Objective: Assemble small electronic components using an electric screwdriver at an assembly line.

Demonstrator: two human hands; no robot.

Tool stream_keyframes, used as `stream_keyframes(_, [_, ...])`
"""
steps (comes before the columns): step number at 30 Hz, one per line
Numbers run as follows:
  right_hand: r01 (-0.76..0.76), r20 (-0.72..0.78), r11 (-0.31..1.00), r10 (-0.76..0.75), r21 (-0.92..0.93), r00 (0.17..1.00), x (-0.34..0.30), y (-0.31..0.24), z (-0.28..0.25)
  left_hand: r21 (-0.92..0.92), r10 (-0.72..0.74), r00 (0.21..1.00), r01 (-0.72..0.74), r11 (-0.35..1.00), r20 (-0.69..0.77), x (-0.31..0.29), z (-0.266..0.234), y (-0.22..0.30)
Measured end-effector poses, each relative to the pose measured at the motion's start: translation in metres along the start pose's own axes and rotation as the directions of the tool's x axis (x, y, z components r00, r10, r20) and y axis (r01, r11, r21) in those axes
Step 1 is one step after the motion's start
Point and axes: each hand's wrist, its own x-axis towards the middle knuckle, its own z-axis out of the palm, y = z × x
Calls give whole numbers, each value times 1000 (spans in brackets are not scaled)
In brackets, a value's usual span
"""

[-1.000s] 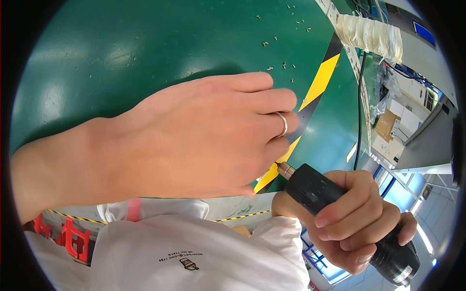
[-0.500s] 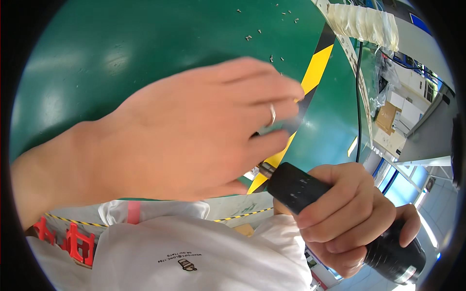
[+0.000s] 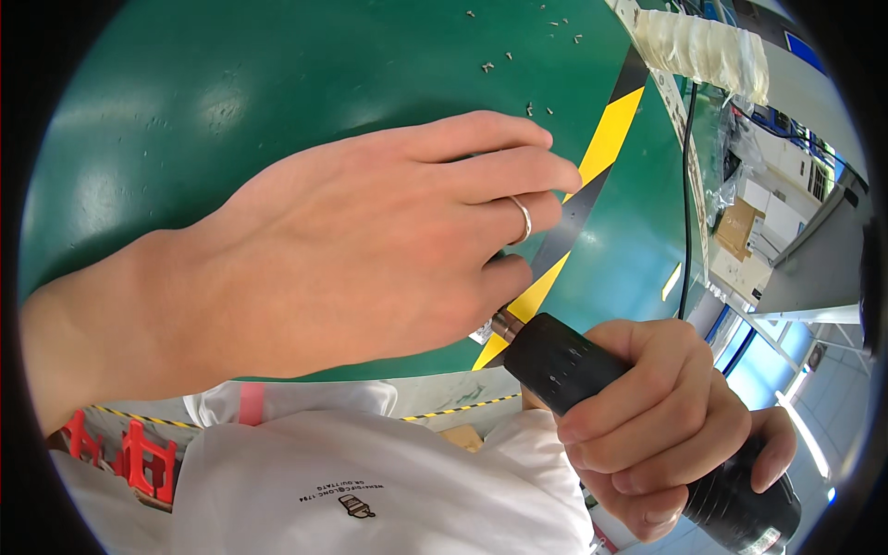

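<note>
My right hand [image 3: 657, 407] is wrapped around a black electric screwdriver [image 3: 569, 363], its metal tip end slanting up and left. That tip meets the lower edge of my left hand [image 3: 388, 231], which lies back up over the green tabletop [image 3: 185, 129] with a ring on one finger. The left fingers are curled down over something; only a dark bit between the fingers and a small whitish patch [image 3: 481, 335] beside the screwdriver tip peek out. The hand's back hides the rest. Several small screws [image 3: 487, 67] lie scattered beyond my left fingers.
Yellow and black striped tape [image 3: 606, 139] runs along the table's right part. A black cable [image 3: 687, 194] hangs across the right edge, near a bundle wrapped in cream plastic [image 3: 703, 51]. Farther right is a cardboard box [image 3: 737, 227]. Red stands [image 3: 148, 462] are on the floor, lower left.
The left fingers have curled in slightly and look steadier. My right hand and the screwdriver have shifted a little left, with the tip still at the left hand.
</note>
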Motion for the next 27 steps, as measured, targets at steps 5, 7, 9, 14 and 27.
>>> stream_keyframes(5, [22,13,991,-24,131,1000,-3,0,-4,-8,-12,1000,12,1000,-10,0,2,0])
stream_keyframes(7, [-25,28,991,22,131,999,-4,-6,-5,-14,-12,1000,11,1000,-19,1,2,0])
stream_keyframes(9, [-70,36,987,66,141,997,-5,-6,-5,-16,-18,1000,18,1000,-18,0,2,0])
stream_keyframes(14, [-55,25,994,53,95,998,-6,-6,0,-13,-2,1000,2,1000,-21,-1,2,0])
stream_keyframes(27, [-226,229,973,230,-44,946,5,-22,-4,15,-5,998,4,1000,68,2,-4,0])
